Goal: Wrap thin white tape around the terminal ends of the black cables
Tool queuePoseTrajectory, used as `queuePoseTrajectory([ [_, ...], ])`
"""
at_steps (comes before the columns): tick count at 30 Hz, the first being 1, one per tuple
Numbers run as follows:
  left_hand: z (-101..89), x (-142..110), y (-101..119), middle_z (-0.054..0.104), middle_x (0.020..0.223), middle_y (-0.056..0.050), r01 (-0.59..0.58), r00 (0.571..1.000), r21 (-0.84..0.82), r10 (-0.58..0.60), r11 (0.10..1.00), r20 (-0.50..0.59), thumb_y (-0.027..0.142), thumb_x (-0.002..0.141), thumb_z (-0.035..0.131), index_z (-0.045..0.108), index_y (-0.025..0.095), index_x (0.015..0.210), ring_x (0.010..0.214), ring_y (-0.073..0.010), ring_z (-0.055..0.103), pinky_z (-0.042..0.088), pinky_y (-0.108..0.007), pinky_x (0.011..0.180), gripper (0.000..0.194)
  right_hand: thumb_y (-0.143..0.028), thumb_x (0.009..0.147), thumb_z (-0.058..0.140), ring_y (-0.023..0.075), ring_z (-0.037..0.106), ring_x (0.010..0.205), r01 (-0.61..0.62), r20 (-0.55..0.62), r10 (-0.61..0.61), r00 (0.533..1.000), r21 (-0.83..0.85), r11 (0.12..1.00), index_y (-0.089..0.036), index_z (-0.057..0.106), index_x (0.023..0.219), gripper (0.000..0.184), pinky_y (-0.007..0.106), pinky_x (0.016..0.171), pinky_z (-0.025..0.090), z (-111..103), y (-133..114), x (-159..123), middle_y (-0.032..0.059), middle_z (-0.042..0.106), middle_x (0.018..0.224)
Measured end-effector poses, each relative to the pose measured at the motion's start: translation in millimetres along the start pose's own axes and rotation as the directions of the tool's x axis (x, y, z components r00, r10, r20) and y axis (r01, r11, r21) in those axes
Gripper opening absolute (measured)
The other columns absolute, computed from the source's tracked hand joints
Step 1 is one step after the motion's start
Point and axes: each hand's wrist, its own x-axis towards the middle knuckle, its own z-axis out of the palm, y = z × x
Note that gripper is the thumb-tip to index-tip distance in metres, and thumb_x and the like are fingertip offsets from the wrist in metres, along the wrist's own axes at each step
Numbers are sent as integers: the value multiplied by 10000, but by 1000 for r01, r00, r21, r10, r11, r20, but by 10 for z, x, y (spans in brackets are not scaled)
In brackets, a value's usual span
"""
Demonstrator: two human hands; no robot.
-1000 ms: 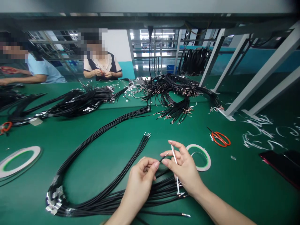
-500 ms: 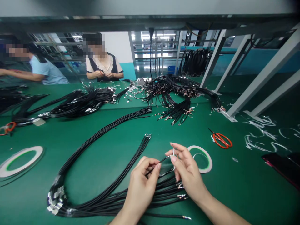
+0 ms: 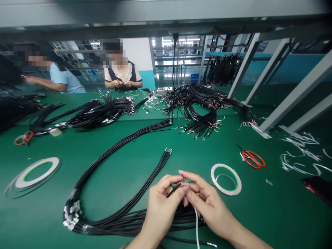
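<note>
Pinching black cable [image 3: 174, 190] in left hand [image 3: 161, 204], slanting it forward toward right hand [image 3: 211, 204], closed on white strip [image 3: 196, 224].

No text, label, brand, number or sign could be read anywhere in the view.

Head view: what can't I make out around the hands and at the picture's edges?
- Tip of the held black cable: head view, behind the fingertips of the left hand and right hand.
- White strip: head view, upper end hidden by fingers, lower end cut off by the bottom edge.
- Dark object with a red edge: head view, cut off by the right edge.
</note>
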Motion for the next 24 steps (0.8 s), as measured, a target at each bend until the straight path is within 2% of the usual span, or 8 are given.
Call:
queuePoseTrajectory([
  [2,8,-5,15,616,719,9,9,1000,-25,-9,1000,16,200,754,709,719,174,775,620,-101,585,483,-203,609,35,-251,956,466,156,545,747,18,25,-17,1000,-50,999,-289,469,1340,385,303,713,444,-2,-10,-2,5,591,785],
  [8,4,2,24,685,710,3,48,999,-65,-47,997,27,192,760,707,710,169,756,675,-120,619,498,-207,675,24,-217,940,423,141,504,570,60,40,-50,998,-340,939,-299,408,1404,471,267,565,459,-25,-20,-4,-9,585,725],
  [14,-6,20,-1,711,721,-14,105,994,-78,-105,991,9,203,719,740,717,149,734,688,-131,622,501,-215,690,61,-190,893,446,148,597,565,168,45,-167,985,-468,867,-264,401,1424,539,254,639,545,-50,-20,-2,16,717,796],
  [18,-9,26,16,711,717,-16,133,991,-80,-132,988,19,221,710,749,716,143,722,685,-133,617,495,-217,684,86,-129,890,411,117,605,559,172,79,-155,985,-554,814,-268,330,1451,584,233,645,547,-60,-12,9,17,733,919],
  [21,-7,29,37,711,713,-13,154,988,-86,-152,984,26,236,705,755,715,139,719,687,-129,610,486,-214,689,105,-90,892,402,131,668,719,193,94,-171,981,-619,761,-301,293,1457,613,254,724,550,-71,17,32,20,705,1082],
  [24,-3,32,49,700,694,-7,169,985,-77,-167,983,32,254,699,759,716,132,710,670,-117,590,473,-205,680,130,-75,903,396,169,657,965,255,96,-265,959,-696,672,-323,282,1454,615,307,848,522,-87,67,63,24,646,1218],
])
